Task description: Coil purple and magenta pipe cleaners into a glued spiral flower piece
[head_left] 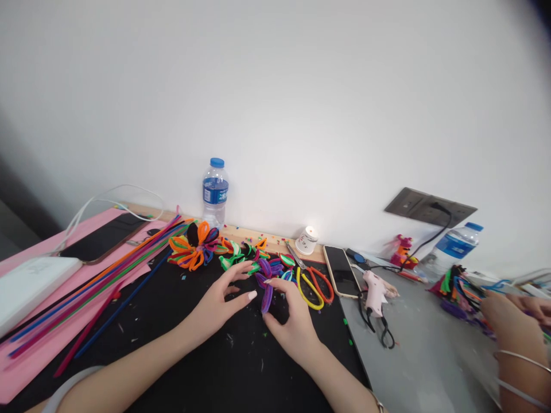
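My right hand (295, 324) has its thumb and fingers closed around the lower petals of a purple pipe-cleaner flower (267, 297). Just left of it, my left hand (224, 304) holds nothing, its fingers apart and its thumb pointing toward the flower. Behind both hands lies a row of looped green, white and multicoloured pipe-cleaner pieces (232, 252). A larger orange and multicoloured pipe-cleaner flower (198, 246) rests beyond my left hand. Scissors (316, 287) with one yellow and one red handle lie right of the purple flower.
Long pipe cleaners (103, 281) lie over pink paper (17, 367) at left, near a phone (105, 236) and a white box (37, 284). Along the wall stand a water bottle (215, 192) and a small white cup (307, 241). At right are another phone (341, 271), a glue gun (374, 293) and another person's hand (512, 318).
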Tool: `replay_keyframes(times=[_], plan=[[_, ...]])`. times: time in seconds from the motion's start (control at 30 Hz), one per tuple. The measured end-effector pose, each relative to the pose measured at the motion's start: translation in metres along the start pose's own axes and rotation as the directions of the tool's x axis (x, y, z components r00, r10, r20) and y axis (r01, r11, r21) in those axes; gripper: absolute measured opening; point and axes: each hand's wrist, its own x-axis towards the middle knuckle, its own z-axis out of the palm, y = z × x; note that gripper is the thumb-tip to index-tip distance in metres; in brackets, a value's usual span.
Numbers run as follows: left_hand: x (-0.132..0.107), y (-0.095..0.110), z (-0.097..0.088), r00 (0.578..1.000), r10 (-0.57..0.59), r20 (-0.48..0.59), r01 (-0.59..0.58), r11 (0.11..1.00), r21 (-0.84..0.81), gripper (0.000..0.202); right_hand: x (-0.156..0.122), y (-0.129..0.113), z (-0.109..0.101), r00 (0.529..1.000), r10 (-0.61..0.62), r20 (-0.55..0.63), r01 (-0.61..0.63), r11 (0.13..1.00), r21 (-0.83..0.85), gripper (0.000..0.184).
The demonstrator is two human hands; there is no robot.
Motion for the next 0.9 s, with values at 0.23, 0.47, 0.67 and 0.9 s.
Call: replay_keyframes(times=[0.23, 0.47, 0.67, 0.9], plan=[[-0.001, -0.004, -0.001, 0.979, 0.079, 0.188, -0.103, 0.987, 0.122, 0.058, 0.001, 0.002, 0.0, 0.997, -0.055, 0.048, 0.055, 0.998, -0.008, 0.053], [-0.002, -0.002, -0.005, 0.958, 0.197, 0.209, -0.267, 0.878, 0.397, 0.045, -0.001, 0.007, 0.005, 0.998, -0.035, 0.057, 0.037, 0.999, -0.026, 0.054], [-0.002, -0.004, -0.007, 0.941, 0.231, 0.248, -0.323, 0.832, 0.451, 0.042, -0.005, 0.013, 0.01, 0.998, 0.046, 0.043, -0.047, 0.999, 0.014, 0.057], [-0.003, -0.009, -0.005, 0.933, 0.246, 0.263, -0.348, 0.802, 0.485, 0.044, -0.007, 0.014, 0.011, 0.997, 0.014, 0.07, -0.012, 0.999, -0.031, 0.058]])
